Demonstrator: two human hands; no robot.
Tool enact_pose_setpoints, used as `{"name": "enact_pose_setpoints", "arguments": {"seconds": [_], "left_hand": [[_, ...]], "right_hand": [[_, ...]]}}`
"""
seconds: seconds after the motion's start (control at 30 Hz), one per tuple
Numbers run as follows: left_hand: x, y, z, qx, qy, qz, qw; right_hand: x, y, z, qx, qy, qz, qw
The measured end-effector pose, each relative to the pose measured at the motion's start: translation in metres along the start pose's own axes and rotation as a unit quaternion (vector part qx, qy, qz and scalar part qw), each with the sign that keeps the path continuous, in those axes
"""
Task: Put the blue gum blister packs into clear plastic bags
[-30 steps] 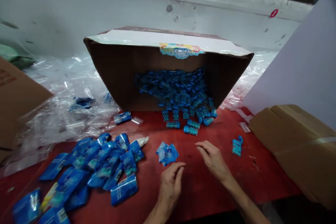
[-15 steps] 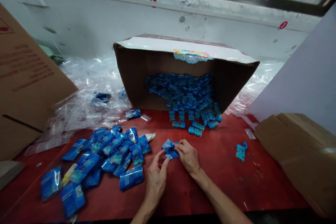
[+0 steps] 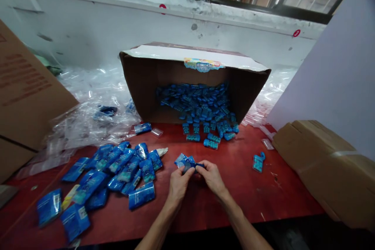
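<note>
Between my two hands is a dark blue plastic packet (image 3: 191,167), pinched at its near edge. My left hand (image 3: 179,183) grips its left side with thumb and fingers. On its right side, my right hand (image 3: 211,177) is closed the same way. Just beyond my fingertips lies a crumpled blue and clear wrapper (image 3: 182,158) on the red table (image 3: 202,207); whether it is joined to the packet I cannot tell. A pile of filled blue packets (image 3: 124,168) lies to the left of my left hand.
An open carton (image 3: 137,97) on its side spills small blue-capped candy boxes (image 3: 202,103) onto the table. One such box (image 3: 258,163) lies at right with its cap open. A brown carton (image 3: 316,164) stands right, another (image 3: 26,97) left. Clear plastic cases (image 3: 88,86) are heaped behind.
My left hand has come up to the packet and now pinches it together with my right. The packet's near edge has been drawn up between both hands. The view has shifted slightly.
</note>
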State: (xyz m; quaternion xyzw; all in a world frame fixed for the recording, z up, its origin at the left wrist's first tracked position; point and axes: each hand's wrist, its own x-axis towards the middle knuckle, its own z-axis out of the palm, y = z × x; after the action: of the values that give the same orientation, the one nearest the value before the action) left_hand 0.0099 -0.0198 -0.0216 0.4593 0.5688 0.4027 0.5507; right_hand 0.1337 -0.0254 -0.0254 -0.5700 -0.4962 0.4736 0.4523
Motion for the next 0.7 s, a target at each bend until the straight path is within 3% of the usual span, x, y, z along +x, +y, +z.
{"name": "enact_pose_setpoints", "arguments": {"seconds": [0.13, 0.33, 0.5, 0.7], "left_hand": [[-0.003, 0.001, -0.001, -0.006, 0.002, -0.005, 1.0], [0.006, -0.01, 0.013, -0.115, 0.017, -0.043, 0.992], [0.009, -0.005, 0.02, -0.19, 0.007, -0.047, 0.981], [-0.003, 0.014, 0.003, -0.275, -0.144, -0.125, 0.942]], "right_hand": [[-0.001, 0.002, 0.005, -0.017, 0.014, -0.006, 1.0], [0.0, 0.001, 0.007, -0.07, 0.042, -0.034, 0.996], [0.001, -0.008, 0.005, -0.189, 0.042, -0.079, 0.978], [0.013, -0.019, -0.01, -0.245, -0.025, -0.091, 0.965]]}}
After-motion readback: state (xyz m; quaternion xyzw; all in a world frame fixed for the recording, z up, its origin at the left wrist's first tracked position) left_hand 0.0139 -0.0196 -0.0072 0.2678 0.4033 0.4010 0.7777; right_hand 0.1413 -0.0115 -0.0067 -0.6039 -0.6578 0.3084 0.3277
